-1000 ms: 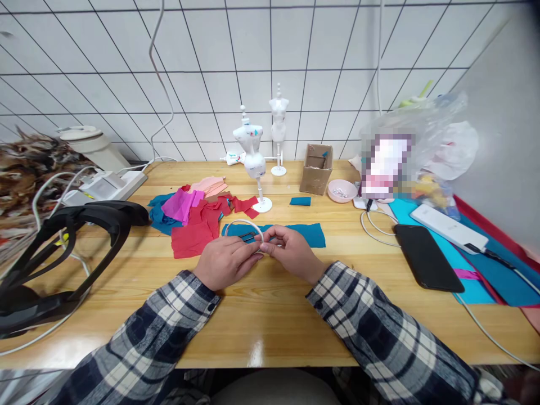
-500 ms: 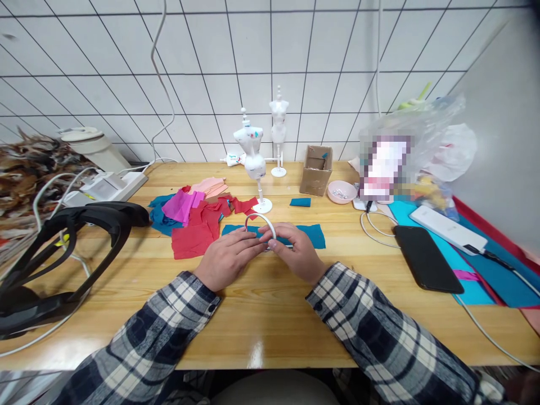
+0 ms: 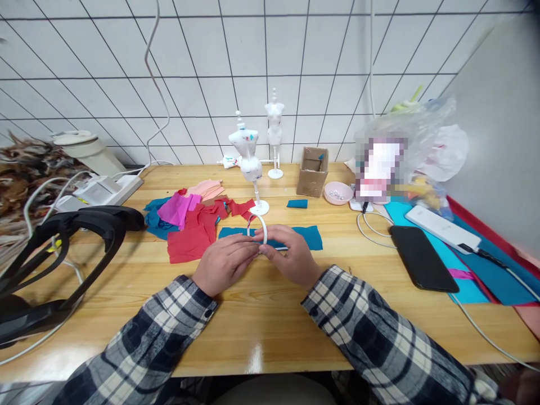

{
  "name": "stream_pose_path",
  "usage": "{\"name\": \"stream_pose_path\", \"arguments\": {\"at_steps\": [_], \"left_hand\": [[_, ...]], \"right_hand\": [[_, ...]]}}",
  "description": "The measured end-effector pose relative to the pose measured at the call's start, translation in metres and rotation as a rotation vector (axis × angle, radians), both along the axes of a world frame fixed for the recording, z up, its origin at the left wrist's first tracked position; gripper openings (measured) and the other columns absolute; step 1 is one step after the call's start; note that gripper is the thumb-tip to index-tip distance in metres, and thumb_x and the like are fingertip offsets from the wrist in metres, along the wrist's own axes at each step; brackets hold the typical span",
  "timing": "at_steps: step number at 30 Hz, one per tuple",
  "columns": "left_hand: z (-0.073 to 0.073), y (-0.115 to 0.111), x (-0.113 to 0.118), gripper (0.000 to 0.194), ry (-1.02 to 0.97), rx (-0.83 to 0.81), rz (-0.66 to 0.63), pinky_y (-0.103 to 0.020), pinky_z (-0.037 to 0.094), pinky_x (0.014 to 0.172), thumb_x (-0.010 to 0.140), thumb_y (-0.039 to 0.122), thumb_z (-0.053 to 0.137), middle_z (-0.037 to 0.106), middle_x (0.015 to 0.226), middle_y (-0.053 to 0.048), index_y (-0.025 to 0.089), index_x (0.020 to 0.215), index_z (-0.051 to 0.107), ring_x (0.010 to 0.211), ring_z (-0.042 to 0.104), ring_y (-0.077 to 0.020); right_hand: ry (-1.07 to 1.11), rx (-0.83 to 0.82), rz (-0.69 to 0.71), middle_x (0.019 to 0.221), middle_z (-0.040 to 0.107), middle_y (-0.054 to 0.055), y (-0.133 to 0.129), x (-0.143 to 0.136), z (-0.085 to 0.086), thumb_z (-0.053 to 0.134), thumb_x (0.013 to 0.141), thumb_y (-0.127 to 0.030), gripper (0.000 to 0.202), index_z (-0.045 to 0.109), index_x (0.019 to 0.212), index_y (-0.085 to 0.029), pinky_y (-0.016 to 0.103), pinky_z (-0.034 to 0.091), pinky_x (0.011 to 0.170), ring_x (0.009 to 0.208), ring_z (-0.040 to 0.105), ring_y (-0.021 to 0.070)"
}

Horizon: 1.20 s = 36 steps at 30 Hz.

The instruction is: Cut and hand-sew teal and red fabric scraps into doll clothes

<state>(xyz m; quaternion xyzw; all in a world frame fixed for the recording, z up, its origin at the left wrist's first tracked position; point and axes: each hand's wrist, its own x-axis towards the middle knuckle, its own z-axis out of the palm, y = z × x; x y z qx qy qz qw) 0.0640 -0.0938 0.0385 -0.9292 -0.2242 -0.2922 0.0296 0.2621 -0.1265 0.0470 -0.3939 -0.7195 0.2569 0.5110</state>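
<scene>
A thin white ring, which looks like a narrow roll of tape (image 3: 265, 226), stands upright between my hands. My right hand (image 3: 291, 254) pinches its lower right side, thumb in front and fingers behind. My left hand (image 3: 228, 260) has its fingers closed together, with the tips at the bottom of the roll; its thumb is hidden. Both hands are low over a teal crepe paper strip (image 3: 313, 237) lying across the table. A narrow white line shows along the strip's near edge by my right hand.
Red crepe paper (image 3: 189, 243) and other coloured scraps lie at left. Behind stand two small white dress forms (image 3: 251, 166), a cardboard box (image 3: 312, 174) and a pink bowl (image 3: 338, 192). A black phone (image 3: 422, 259) lies at right, a black headset frame (image 3: 99, 270) at left.
The whole view has shifted slightly. The ring has tilted and turned narrower to the camera, moving a little left between my fingers. My hands stay close together over the strip.
</scene>
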Motion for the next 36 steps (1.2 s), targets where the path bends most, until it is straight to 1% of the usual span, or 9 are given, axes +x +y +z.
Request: {"name": "stream_pose_path", "arguments": {"at_steps": [6,9,11,14,17,22,27,31,36], "left_hand": [[0.002,-0.001,-0.001,0.018,0.014,-0.005,0.015,-0.034,0.053,0.078,0.089,0.022,0.056,0.073,0.090,-0.007,0.018,0.104,0.064,0.087,0.065,-0.0204],[0.005,-0.002,-0.003,0.013,0.074,0.065,0.060,-0.032,0.046,0.066,0.088,0.021,0.057,0.070,0.079,-0.004,0.019,0.098,0.065,0.075,0.062,-0.0188],[0.005,-0.002,-0.004,0.013,0.109,0.096,0.075,-0.032,0.042,0.062,0.088,0.022,0.057,0.068,0.075,-0.003,0.019,0.097,0.065,0.071,0.059,-0.0181],[0.005,-0.003,-0.005,0.013,0.132,0.108,0.067,-0.032,0.039,0.062,0.088,0.021,0.056,0.066,0.073,-0.002,0.020,0.098,0.065,0.070,0.057,-0.0173],[0.005,-0.003,-0.005,0.012,0.137,0.117,0.071,-0.032,0.038,0.063,0.089,0.022,0.055,0.067,0.075,-0.002,0.020,0.097,0.064,0.071,0.056,-0.0171],[0.004,-0.002,-0.005,0.013,0.153,0.135,0.059,-0.032,0.037,0.062,0.089,0.021,0.057,0.067,0.075,-0.002,0.020,0.100,0.064,0.070,0.056,-0.0172],[0.004,-0.002,-0.004,0.013,0.181,0.130,0.040,-0.032,0.040,0.065,0.089,0.021,0.056,0.066,0.074,-0.002,0.021,0.098,0.065,0.070,0.055,-0.0172],[0.003,-0.003,-0.003,0.013,0.176,0.122,0.051,-0.031,0.041,0.064,0.090,0.023,0.055,0.064,0.072,-0.002,0.021,0.096,0.066,0.069,0.054,-0.0168],[0.002,-0.002,-0.003,0.013,0.166,0.116,0.066,-0.031,0.041,0.063,0.090,0.023,0.055,0.064,0.072,-0.002,0.020,0.096,0.067,0.068,0.054,-0.0166]], "right_hand": [[-0.048,-0.038,0.003,0.105,0.070,0.004,0.001,-0.002,-0.006,0.064,0.086,-0.028,0.009,0.069,0.092,-0.024,0.035,0.049,0.091,0.100,0.063,0.0188],[0.026,-0.125,-0.111,0.102,0.069,0.004,0.001,-0.004,-0.011,0.071,0.079,-0.034,0.031,0.061,0.106,-0.023,0.029,0.054,0.070,0.079,0.064,0.0153],[0.052,-0.159,-0.137,0.098,0.069,0.002,0.001,-0.004,-0.012,0.072,0.078,-0.034,0.037,0.057,0.110,-0.023,0.025,0.053,0.060,0.067,0.062,0.0122],[0.019,-0.157,-0.090,0.095,0.071,0.001,0.000,-0.004,-0.011,0.067,0.082,-0.029,0.028,0.057,0.108,-0.024,0.025,0.053,0.064,0.068,0.063,0.0119],[0.061,-0.200,-0.073,0.100,0.072,0.002,-0.002,-0.005,-0.010,0.066,0.082,-0.028,0.031,0.053,0.110,-0.024,0.025,0.054,0.064,0.070,0.066,0.0127],[0.054,-0.277,-0.050,0.096,0.074,0.001,0.000,-0.005,-0.012,0.064,0.083,-0.030,0.016,0.057,0.096,-0.024,0.028,0.056,0.070,0.081,0.070,0.0158],[0.116,-0.368,0.052,0.098,0.073,0.001,0.003,-0.002,-0.015,0.063,0.082,-0.026,0.016,0.051,0.092,-0.024,0.028,0.056,0.070,0.079,0.071,0.0154],[0.087,-0.349,0.056,0.098,0.072,0.002,0.002,-0.002,-0.016,0.060,0.084,-0.026,0.016,0.045,0.082,-0.023,0.027,0.055,0.069,0.085,0.070,0.0159],[0.041,-0.318,-0.074,0.107,0.068,0.002,0.003,-0.003,-0.016,0.066,0.079,-0.030,0.030,0.049,0.104,-0.025,0.024,0.052,0.059,0.071,0.067,0.0127]]}}
